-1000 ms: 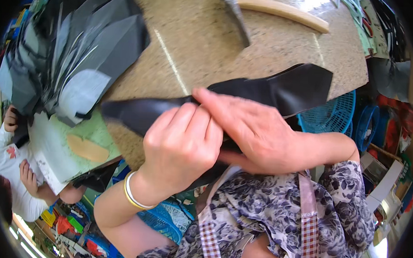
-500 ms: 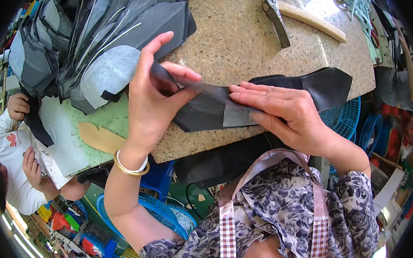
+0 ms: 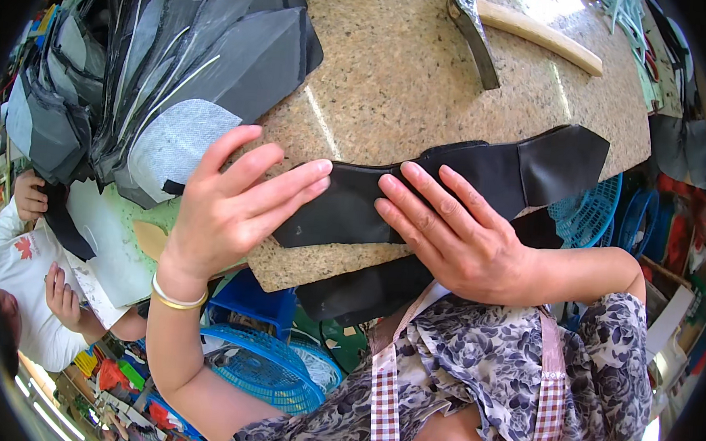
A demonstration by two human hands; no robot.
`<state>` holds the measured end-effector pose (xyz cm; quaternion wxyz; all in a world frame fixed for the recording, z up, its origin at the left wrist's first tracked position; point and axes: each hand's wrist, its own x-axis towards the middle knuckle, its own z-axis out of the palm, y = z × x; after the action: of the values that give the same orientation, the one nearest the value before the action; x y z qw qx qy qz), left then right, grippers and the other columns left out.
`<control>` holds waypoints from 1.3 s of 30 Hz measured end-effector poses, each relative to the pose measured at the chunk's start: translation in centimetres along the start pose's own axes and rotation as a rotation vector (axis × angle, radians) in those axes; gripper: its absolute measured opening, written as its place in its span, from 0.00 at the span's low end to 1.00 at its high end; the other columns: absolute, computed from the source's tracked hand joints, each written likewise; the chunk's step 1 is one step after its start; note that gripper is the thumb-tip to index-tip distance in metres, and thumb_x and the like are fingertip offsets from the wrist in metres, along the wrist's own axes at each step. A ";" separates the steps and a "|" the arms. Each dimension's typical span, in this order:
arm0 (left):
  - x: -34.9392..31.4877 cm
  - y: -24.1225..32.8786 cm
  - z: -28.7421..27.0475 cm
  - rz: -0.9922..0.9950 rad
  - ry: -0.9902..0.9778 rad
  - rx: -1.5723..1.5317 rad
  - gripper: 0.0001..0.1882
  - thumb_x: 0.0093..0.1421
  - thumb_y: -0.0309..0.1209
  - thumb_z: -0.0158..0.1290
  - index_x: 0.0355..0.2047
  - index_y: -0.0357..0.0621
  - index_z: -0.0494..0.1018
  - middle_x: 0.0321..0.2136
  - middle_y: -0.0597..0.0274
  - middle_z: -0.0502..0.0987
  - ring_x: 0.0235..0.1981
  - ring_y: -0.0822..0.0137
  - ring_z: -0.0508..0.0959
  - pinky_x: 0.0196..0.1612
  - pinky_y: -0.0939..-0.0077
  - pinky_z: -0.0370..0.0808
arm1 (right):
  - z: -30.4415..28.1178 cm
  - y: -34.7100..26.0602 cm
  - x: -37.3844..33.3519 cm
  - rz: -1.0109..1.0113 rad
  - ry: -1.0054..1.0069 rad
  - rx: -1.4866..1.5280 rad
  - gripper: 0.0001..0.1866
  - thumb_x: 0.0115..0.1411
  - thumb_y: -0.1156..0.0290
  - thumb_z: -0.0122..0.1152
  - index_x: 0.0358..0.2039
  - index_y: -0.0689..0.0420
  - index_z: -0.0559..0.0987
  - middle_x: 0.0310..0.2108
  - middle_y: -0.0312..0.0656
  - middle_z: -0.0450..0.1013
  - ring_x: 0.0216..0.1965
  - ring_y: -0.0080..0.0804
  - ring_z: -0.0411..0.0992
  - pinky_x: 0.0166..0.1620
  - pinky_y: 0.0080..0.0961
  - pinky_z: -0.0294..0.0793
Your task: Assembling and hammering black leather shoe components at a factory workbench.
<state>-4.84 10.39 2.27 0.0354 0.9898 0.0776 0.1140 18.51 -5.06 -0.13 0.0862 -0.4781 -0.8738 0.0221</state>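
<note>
A long strip of black leather-like material (image 3: 563, 162) lies smooth side up across the front of the speckled stone tabletop (image 3: 386, 69). Its upper edge is turned over into a folded rim. My left hand (image 3: 229, 201) has its fingers stretched out, their tips touching the strip's upper edge near its left end; the thumb is hidden. On the middle of the strip my right hand (image 3: 465, 235) rests palm down, fingers spread and straight. Another black piece (image 3: 357, 289) sits below the table's front edge.
At the far left stand stacked dark cut pieces (image 3: 242, 44) with pale backing. A hammer (image 3: 534, 33) with a wooden handle lies at the back. Blue baskets (image 3: 267, 369) are below the table. Someone at the left holds a black piece (image 3: 70, 219) over a green board.
My left hand has opened and moved down-left, letting go of the edge it was pinching. The raised edge now lies flat on the strip. My right hand has shifted slightly down and spread its fingers.
</note>
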 end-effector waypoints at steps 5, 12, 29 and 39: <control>0.0 5.1 -0.3 -0.229 -0.062 -0.258 0.34 0.50 0.43 0.60 0.57 0.43 0.71 0.59 0.61 0.71 0.60 0.60 0.69 0.67 0.51 0.54 | 0.5 -1.0 0.8 0.008 0.018 -0.054 0.29 0.54 0.64 0.48 0.54 0.67 0.74 0.60 0.52 0.67 0.63 0.48 0.64 0.64 0.45 0.60; -1.5 7.6 1.2 -0.475 -0.132 -0.222 0.45 0.50 0.55 0.59 0.62 0.40 0.63 0.61 0.52 0.67 0.63 0.54 0.65 0.66 0.52 0.55 | -0.7 6.0 -2.7 -0.051 0.205 0.283 0.24 0.52 0.66 0.62 0.47 0.68 0.76 0.50 0.55 0.74 0.52 0.48 0.75 0.50 0.33 0.78; 4.8 6.7 1.5 -0.271 -0.075 -0.433 0.20 0.47 0.25 0.58 0.43 0.40 0.77 0.42 0.59 0.77 0.42 0.56 0.75 0.46 0.62 0.72 | -0.9 5.5 -2.8 -0.059 0.137 0.368 0.23 0.46 0.73 0.59 0.45 0.65 0.78 0.56 0.50 0.71 0.57 0.43 0.71 0.54 0.35 0.75; 4.9 6.4 1.3 -0.356 0.035 -0.529 0.10 0.47 0.22 0.63 0.32 0.36 0.78 0.33 0.58 0.78 0.34 0.57 0.76 0.37 0.68 0.74 | -0.6 4.5 -2.6 0.009 0.117 0.442 0.29 0.41 0.77 0.64 0.49 0.55 0.77 0.58 0.45 0.67 0.58 0.45 0.69 0.53 0.34 0.76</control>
<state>1.06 4.81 2.61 0.3097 0.9149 0.2181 0.1394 23.68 -4.82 -0.37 0.2392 -0.4518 -0.8391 0.1857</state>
